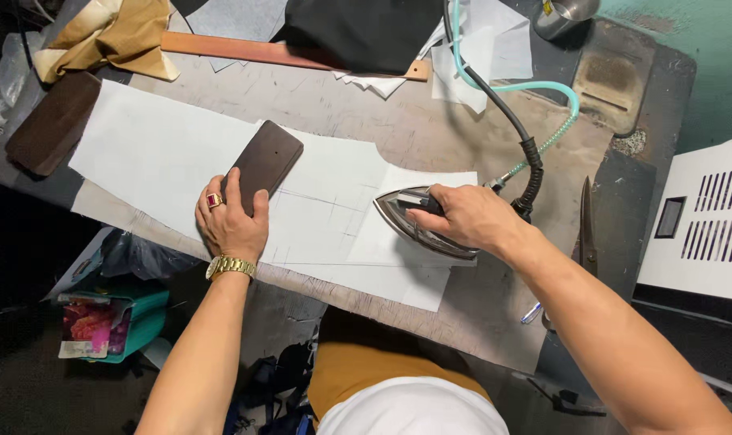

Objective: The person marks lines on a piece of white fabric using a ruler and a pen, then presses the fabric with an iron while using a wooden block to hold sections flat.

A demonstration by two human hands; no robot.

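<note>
My left hand (231, 217), wearing a ring and a gold watch, presses down on a dark brown wooden block (266, 159) that lies on a large white fabric piece (157, 153) spread over the worn ironing table (430, 129). My right hand (467, 217) grips the handle of a steam iron (410, 216), whose soleplate rests flat on the right part of the white fabric, pointing left. A black cord and a teal hose (535, 161) run from the iron's back up toward the far edge.
A second dark wooden block (56, 121) lies at the table's left end. A long wooden ruler (261, 52), tan cloth (108, 36), black fabric (366, 28) and white scraps sit along the far side. Scissors (587, 225) lie right of the iron; a white machine (704, 217) stands beyond.
</note>
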